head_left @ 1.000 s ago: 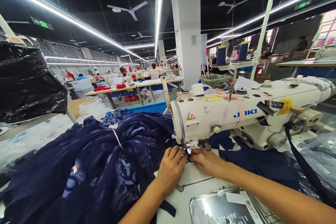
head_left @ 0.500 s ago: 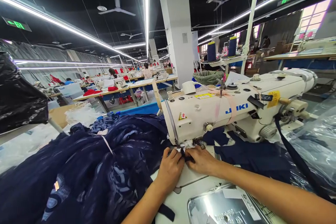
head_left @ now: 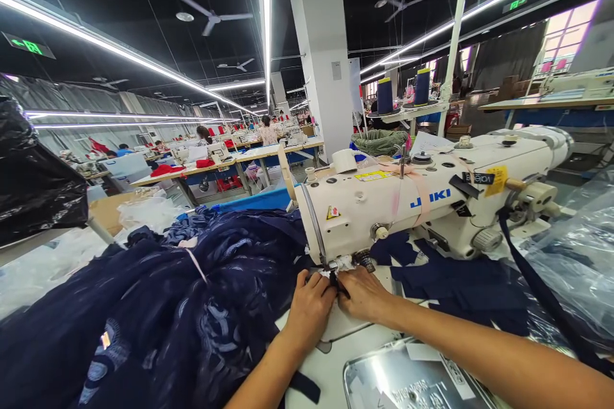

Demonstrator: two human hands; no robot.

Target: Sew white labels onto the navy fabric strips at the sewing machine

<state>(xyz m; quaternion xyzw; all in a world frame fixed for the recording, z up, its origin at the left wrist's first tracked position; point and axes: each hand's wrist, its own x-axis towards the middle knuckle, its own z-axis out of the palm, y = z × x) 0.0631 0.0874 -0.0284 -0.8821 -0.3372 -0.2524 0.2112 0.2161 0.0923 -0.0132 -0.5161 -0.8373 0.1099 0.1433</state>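
Note:
A white sewing machine (head_left: 359,204) with blue lettering stretches across the right half of the view. Under its needle end, my left hand (head_left: 313,303) is closed, its bent fingers pressed on dark fabric. Close beside it, my right hand (head_left: 363,294) is closed too, fingertips on the dark strip (head_left: 334,279) between the hands. The fingertips are partly hidden beneath the machine head. A large heap of navy patterned fabric (head_left: 158,307) lies left of my left hand, and a dark strap end (head_left: 305,387) sticks out below my left wrist.
Navy fabric pieces (head_left: 460,281) lie beneath and right of the machine arm. A shiny metal tray (head_left: 398,374) sits near the front edge. Clear plastic (head_left: 575,268) is at the right, a black plastic bag (head_left: 38,172) at the left. People sit at tables farther back.
The view has shifted very slightly. Both hands stay in nearly the same place at the needle end, and the fabric heap looks unchanged.

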